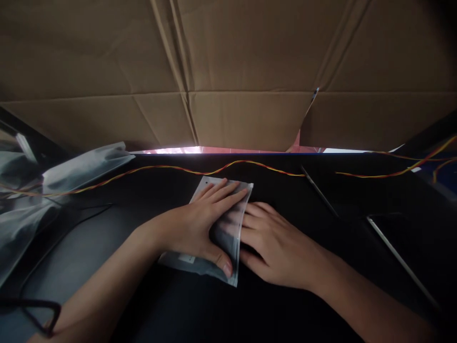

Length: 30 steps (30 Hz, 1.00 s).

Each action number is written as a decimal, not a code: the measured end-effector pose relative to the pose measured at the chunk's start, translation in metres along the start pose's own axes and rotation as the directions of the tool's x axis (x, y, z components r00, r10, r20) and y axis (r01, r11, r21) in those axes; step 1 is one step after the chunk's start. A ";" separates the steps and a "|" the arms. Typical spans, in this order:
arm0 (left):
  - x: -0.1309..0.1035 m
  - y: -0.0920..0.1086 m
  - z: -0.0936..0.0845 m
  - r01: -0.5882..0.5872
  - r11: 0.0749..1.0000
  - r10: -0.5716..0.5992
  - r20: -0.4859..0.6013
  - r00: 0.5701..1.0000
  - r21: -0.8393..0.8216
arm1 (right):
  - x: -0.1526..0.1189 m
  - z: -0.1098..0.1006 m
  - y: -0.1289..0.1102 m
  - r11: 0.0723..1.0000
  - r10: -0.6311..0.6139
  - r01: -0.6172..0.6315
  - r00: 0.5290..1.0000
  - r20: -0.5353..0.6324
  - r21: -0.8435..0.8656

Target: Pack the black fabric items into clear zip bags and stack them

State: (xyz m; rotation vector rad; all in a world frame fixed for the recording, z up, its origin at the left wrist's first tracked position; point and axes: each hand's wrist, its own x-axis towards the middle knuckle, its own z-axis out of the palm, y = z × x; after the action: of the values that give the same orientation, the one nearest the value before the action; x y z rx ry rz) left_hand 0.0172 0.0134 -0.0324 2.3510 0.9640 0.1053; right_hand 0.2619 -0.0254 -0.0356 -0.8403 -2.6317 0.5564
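A translucent zip bag (214, 272) lies on the dark table in the middle of the view, its zip edge facing right. My left hand (200, 224) rests flat on top of it, fingers spread and thumb near the zip edge. From the right, my right hand (274, 243) reaches in at that edge. Its fingertips show faintly through the bag's film, inside or beneath it; which of these I cannot tell. Whether those fingers grip anything is hidden. A small white label shows near the bag's lower left part.
Several more translucent bags (85, 169) lie at the left. A twisted red and yellow wire (171, 166) runs across the back of the black table (185, 305). To the right lies a dark flat device with a shiny edge (400, 259). Brown cardboard (243, 119) stands behind.
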 end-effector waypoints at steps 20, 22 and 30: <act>-0.007 0.034 -0.004 -0.083 0.994 0.085 0.018 0.996 -0.071 | 0.004 0.016 -0.006 0.929 -0.232 0.236 0.971 -0.049 0.286; -0.008 0.026 -0.008 -0.059 0.997 0.061 0.048 0.997 -0.048 | 0.005 0.014 -0.009 0.930 -0.192 0.185 0.981 -0.009 0.316; -0.011 0.008 -0.018 0.056 0.996 -0.044 0.157 0.987 -0.075 | -0.003 -0.024 -0.001 0.950 -0.057 0.033 0.996 0.069 0.309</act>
State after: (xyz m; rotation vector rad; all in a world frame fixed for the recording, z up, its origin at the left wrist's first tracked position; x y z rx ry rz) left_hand 0.0088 0.0100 -0.0114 2.2247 0.9245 -0.0581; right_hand 0.2734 -0.0218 -0.0144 -0.6716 -2.5293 0.9744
